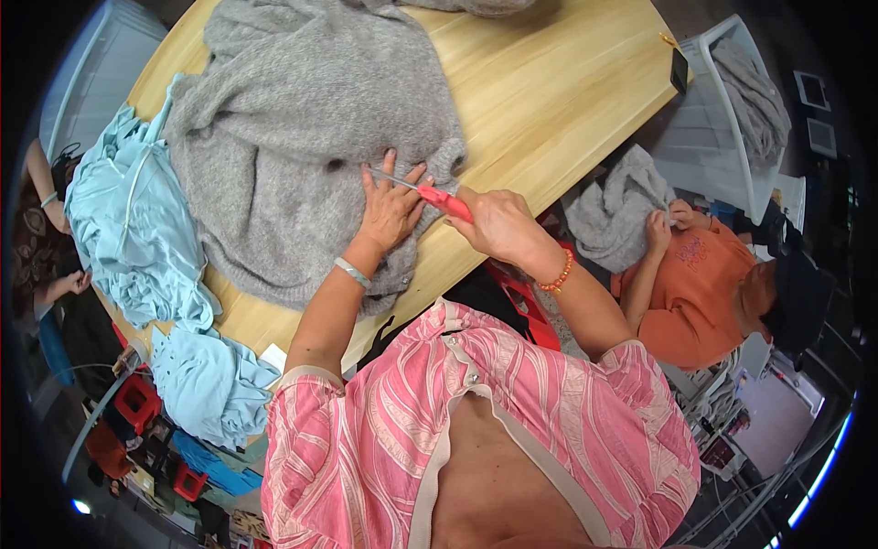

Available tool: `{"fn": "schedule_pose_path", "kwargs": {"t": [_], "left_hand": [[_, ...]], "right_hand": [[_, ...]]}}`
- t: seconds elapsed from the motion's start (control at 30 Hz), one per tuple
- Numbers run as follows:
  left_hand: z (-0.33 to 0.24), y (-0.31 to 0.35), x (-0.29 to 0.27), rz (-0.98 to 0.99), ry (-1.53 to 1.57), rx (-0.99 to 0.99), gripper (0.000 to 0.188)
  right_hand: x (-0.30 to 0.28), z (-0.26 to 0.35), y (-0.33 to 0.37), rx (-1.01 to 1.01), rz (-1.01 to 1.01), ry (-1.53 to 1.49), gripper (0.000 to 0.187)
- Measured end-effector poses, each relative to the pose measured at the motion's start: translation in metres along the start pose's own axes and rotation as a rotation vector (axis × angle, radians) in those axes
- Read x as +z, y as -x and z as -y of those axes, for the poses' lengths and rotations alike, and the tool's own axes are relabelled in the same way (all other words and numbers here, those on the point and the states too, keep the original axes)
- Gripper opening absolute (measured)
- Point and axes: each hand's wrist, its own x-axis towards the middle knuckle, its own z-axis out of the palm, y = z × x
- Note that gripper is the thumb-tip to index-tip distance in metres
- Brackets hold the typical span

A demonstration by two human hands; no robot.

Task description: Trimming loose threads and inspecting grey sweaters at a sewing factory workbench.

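Observation:
A fuzzy grey knit garment [311, 119] is spread in loose folds over the wooden table. My left hand [391, 212] rests flat on its near right part, fingers spread. In my right hand [501, 227] is a red-handled tool [445, 201] with a thin metal shaft, my fingers closed round the handle. The shaft points left, across the fingers of my left hand, with its end near the knit. What kind of tip it has is too small to tell. A small dark spot [336, 166] shows on the knit, left of the shaft's end.
Light blue garments [133, 215] are heaped along the table's left edge. To the right, a person in orange [695, 297] handles another grey knit [622, 210]. A white bin [709, 55] there holds grey knitwear. A small black object [678, 69] lies at the table's right edge.

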Motion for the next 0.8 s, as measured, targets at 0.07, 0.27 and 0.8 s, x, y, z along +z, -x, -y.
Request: {"fn": "schedule_pose_path", "kwargs": {"t": [0.07,0.27,0.8], "left_hand": [[-0.001,-0.001,-0.003,-0.006,0.043,-0.01,0.039],[-0.001,0.003,-0.004,0.043,0.05,-0.024,0.04],[0.004,-0.048,-0.004,-0.057,-0.061,0.108,0.044]], "right_hand": [[-0.009,0.008,-0.001,0.017,-0.007,0.005,0.026],[-0.014,-0.032,0.06,0.182,0.05,0.104,0.028],[-0.012,-0.022,0.086,0.3,0.033,0.005,0.024]]}}
